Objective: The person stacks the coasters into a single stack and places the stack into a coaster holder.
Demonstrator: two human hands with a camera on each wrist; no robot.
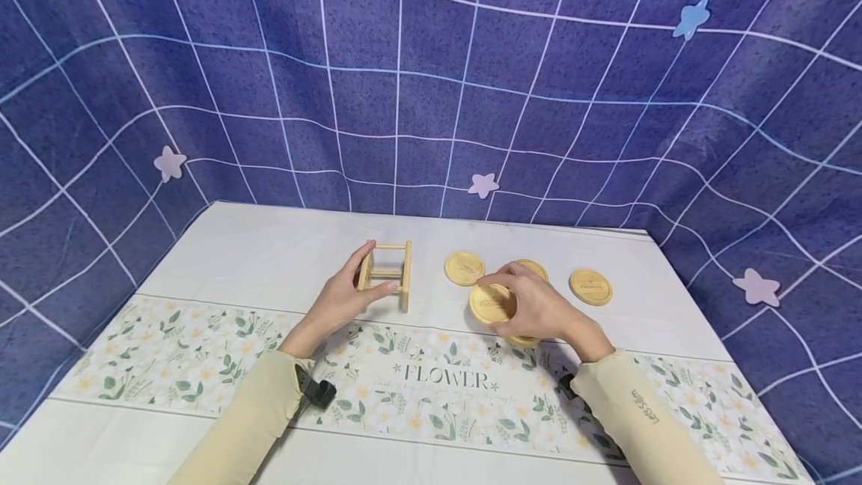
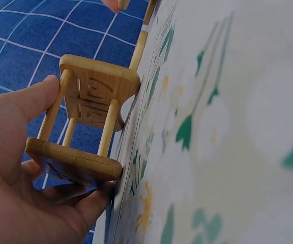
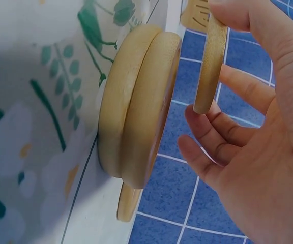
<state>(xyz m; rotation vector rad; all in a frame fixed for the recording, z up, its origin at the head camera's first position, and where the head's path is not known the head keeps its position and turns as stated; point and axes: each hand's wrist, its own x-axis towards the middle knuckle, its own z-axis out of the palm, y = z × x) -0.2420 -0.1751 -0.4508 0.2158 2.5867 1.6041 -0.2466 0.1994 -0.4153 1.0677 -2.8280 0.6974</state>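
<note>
The left hand [image 1: 340,298] grasps a small wooden rack [image 1: 406,275] on the left part of the white table cover [image 1: 269,245]. The thumb bears on a dowel; the other fingers wrap around one end panel. The rack consists of two end panels joined by round dowels.

The right hand [image 1: 539,305] grips a round wooden coaster [image 1: 491,303] by its rim, between thumb and fingers. The right wrist view shows this coaster clear of two stacked coasters [image 3: 149,109] that rest on the cover near it.

A left-hand coaster [image 1: 465,268] lies flat between the rack and the right hand. A rear coaster [image 1: 534,268] is partly hidden behind the right hand. A far-right coaster [image 1: 591,287] lies flat, apart from the others. A floral band [image 1: 438,388] printed "FLOWER" crosses the cover.
</note>
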